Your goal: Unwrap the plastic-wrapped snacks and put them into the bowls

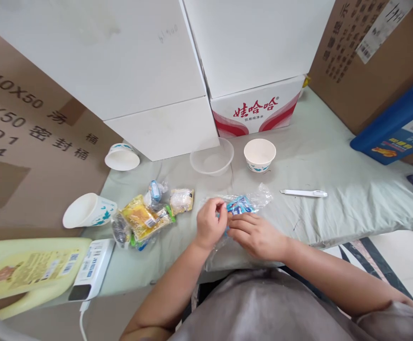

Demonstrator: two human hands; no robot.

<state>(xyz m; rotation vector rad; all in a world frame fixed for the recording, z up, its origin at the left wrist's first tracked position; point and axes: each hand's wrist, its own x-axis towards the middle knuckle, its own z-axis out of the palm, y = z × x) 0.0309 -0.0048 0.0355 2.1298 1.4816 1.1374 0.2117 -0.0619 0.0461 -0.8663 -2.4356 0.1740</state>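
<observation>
While the left hand (209, 223) and the right hand (259, 235) sit close together near the tabletop's (337, 166) front edge, their fingers meet over a blue-printed packet (241, 204); the left thumb and forefinger are drawn together, the right fingers lie bent across it, and I cannot tell how firmly either grips, since they cover its near part; clear plastic wrap (263, 194) spreads around it. A sudden tear, caused by pulling too hard on the thin film, could spill whatever is inside; the loose film might also slip or bunch under the fingers. Left of the hands lies a heap of wrapped packets (140, 220), near enough for a stray elbow to scatter; to the right rests a white box cutter (304, 193), its blade too small to judge, so a careless sideways reach risks a nick; beyond stand a translucent plastic bowl (211, 165) and an upright paper bowl (259, 166), light enough, I judge, to topple if knocked.
</observation>
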